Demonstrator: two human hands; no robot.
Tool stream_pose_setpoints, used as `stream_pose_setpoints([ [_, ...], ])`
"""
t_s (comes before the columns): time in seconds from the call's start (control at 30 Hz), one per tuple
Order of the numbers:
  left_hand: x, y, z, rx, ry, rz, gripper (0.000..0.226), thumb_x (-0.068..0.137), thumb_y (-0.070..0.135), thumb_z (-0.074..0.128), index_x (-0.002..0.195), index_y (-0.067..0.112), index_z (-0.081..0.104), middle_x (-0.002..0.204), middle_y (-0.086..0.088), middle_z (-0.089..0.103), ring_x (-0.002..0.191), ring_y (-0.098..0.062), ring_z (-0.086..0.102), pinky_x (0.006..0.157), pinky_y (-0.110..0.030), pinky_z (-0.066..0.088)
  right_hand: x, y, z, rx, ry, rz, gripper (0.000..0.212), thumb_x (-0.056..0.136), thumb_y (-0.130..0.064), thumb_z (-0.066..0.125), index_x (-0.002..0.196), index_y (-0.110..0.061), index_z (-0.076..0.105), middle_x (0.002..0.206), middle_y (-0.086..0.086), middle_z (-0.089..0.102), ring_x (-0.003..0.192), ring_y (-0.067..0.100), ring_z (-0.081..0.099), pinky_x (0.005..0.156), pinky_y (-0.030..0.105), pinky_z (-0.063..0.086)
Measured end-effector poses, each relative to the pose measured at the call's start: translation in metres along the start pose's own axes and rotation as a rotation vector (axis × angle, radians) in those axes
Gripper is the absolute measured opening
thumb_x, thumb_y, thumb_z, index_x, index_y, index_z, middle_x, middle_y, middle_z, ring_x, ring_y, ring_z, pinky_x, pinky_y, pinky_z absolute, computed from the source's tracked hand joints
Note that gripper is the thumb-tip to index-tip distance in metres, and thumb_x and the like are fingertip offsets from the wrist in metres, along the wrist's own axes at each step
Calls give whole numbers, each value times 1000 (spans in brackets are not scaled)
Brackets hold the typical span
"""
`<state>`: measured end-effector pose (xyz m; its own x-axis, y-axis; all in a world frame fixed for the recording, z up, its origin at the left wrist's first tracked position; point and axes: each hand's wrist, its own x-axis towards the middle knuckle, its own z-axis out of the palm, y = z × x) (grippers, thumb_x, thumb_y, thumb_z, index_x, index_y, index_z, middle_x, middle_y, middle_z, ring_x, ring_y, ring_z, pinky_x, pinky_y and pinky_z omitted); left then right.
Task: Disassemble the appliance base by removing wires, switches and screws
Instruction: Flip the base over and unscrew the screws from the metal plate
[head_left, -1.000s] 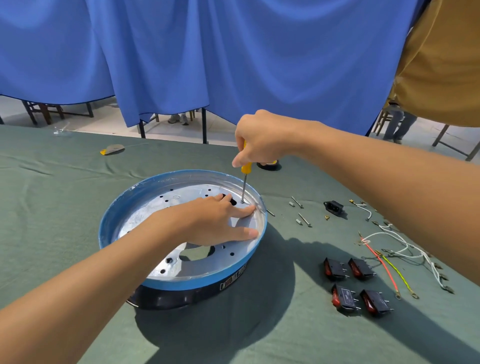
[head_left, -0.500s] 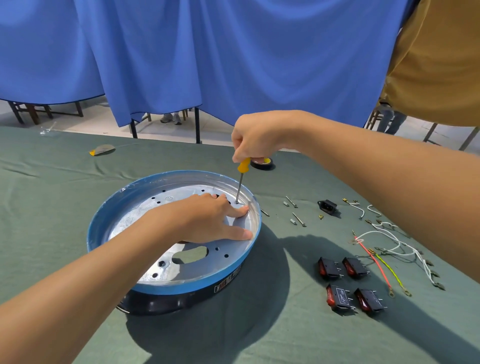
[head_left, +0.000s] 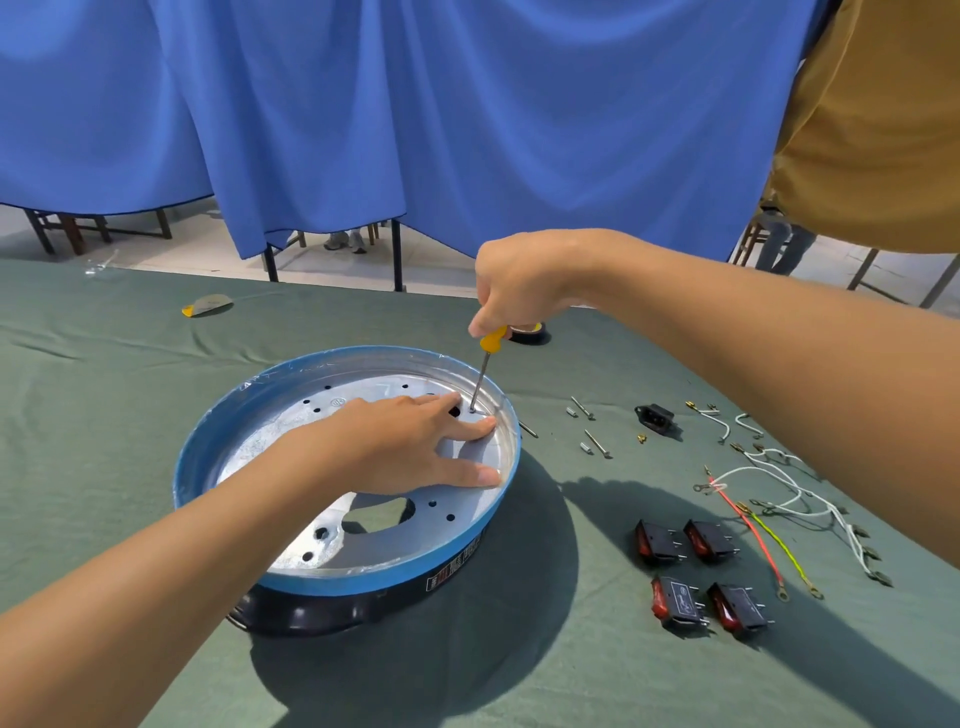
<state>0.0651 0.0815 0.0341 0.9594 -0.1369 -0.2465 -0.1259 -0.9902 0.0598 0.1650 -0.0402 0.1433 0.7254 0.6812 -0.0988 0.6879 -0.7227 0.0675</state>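
Over the far side of the appliance base (head_left: 195, 457), grips the yellow-handled screwdriver (head_left: 492, 338) in the right hand (head_left: 519, 283), fist closed round the handle, shaft near upright so the tip seats in a screw (head_left: 471, 409) by the rim. Presses flat with the left hand (head_left: 410, 441), fingers straight on the metal plate (head_left: 270, 441) just beside that screw, surely to stop the base spinning on the green cloth (head_left: 104, 467). Right of the base, well apart: four switches (head_left: 657, 541), wires (head_left: 795, 493), loose screws (head_left: 597, 442), parked clear of the work.
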Motion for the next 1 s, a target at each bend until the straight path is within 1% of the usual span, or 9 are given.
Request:
stream_pose_setpoints([
  [0.27,2,1,-8,2,-25,-22,90,58,91,24,143,59,23,159,13,17,143,-21,24,105,-44,29,-1,1,-5,77,-45,-161,11,83,-25,76,75,-23,68,61,-7,63,60,12,56,47,17,41],
  [0.33,1,2,-9,-5,-27,-26,90,57,91,25,142,59,24,158,14,20,141,-22,26,105,-44,30,0,0,-1,101,-45,-144,23,86,-39,72,79,-17,68,68,-3,62,60,17,54,51,22,42],
  [0.4,1,2,-11,-8,-29,-22,91,57,91,26,142,58,26,158,13,24,140,-23,29,105,-45,31,1,-1,-3,108,-87,-58,49,91,-54,58,71,-11,64,51,-4,57,43,15,47,46,22,40],
  [0.47,1,3,-12,-18,-36,-21,92,58,90,27,143,56,27,156,11,27,139,-24,30,106,-45,32,4,-3,-4,74,-125,1,51,96,-50,52,64,-11,62,39,-7,51,36,14,42,43,19,39],
  [0.6,0,3,-13,-21,-47,-20,91,58,91,27,143,57,26,158,11,24,140,-24,27,108,-47,30,3,-5,-4,-29,-56,-78,33,92,-33,63,64,-15,65,40,-10,55,51,17,52,47,23,38],
  [0.73,0,2,-12,-36,-48,-22,92,57,92,28,143,57,27,159,11,22,142,-23,26,108,-47,29,0,-1,-5,7,-35,-152,2,84,-26,73,82,-25,73,76,-1,70,67,13,61,50,19,43],
  [0.87,2,1,-11,-35,-34,-18,94,55,93,27,142,56,29,157,12,26,140,-22,29,107,-46,31,5,4,8,34,109,-91,49,91,-53,57,64,-13,56,60,2,54,60,21,48,53,29,36],
  [0.93,3,0,-11,-37,-32,-18,94,55,93,27,142,56,29,157,12,27,139,-23,30,106,-46,33,6,5,11,-24,162,-86,46,98,-40,51,62,-11,48,57,3,41,59,24,39,50,30,28],
  [1.0,4,0,-10,-29,-31,-16,91,58,93,27,142,57,29,155,11,30,138,-23,32,104,-45,33,5,4,9,-8,137,-103,23,93,-27,56,82,-7,62,64,1,47,63,23,42,49,29,28],
])
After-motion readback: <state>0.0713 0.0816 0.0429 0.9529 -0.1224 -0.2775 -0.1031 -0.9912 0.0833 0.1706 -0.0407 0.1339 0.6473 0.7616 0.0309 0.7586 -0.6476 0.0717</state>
